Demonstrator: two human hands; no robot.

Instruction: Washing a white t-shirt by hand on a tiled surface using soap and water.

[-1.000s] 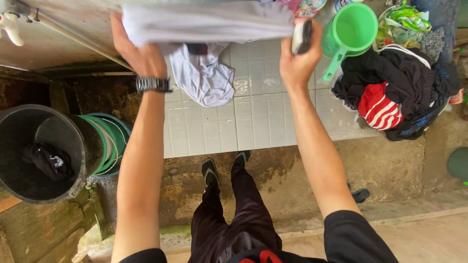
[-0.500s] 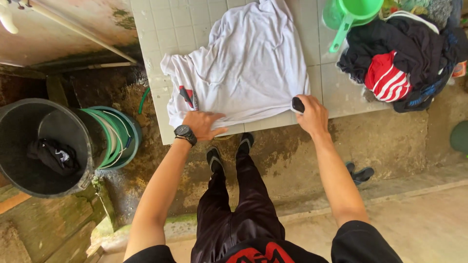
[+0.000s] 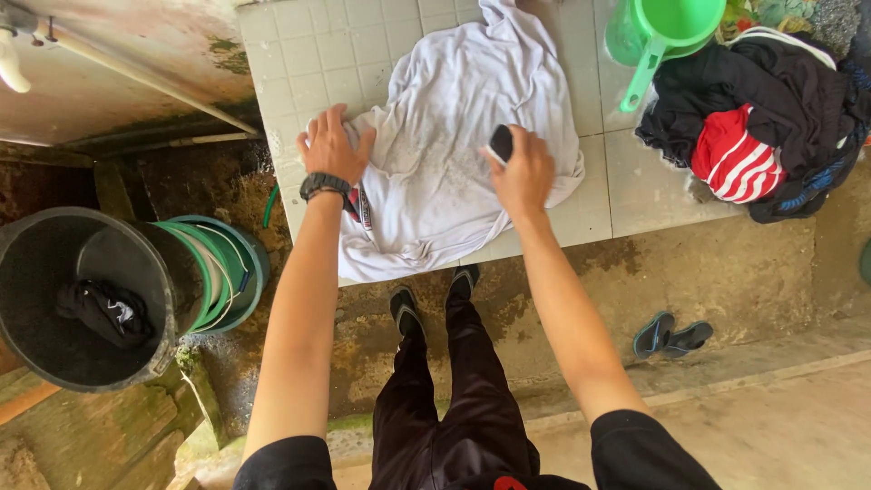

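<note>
A wet white shirt lies spread on a white tiled slab, its lower edge hanging over the slab's front. My left hand, with a black watch at the wrist, presses flat on the shirt's left side, fingers apart. My right hand rests on the middle of the shirt and grips a small black scrub brush.
A green plastic dipper stands at the slab's back right beside a heap of dark and red-striped clothes. A black bucket holding a dark garment and green basins stand on the left. Sandals lie on the floor.
The shirt was held up, then laid flat on the slab. Both hands moved from its front edge further onto it, the left to the left side, the right with the brush to the middle.
</note>
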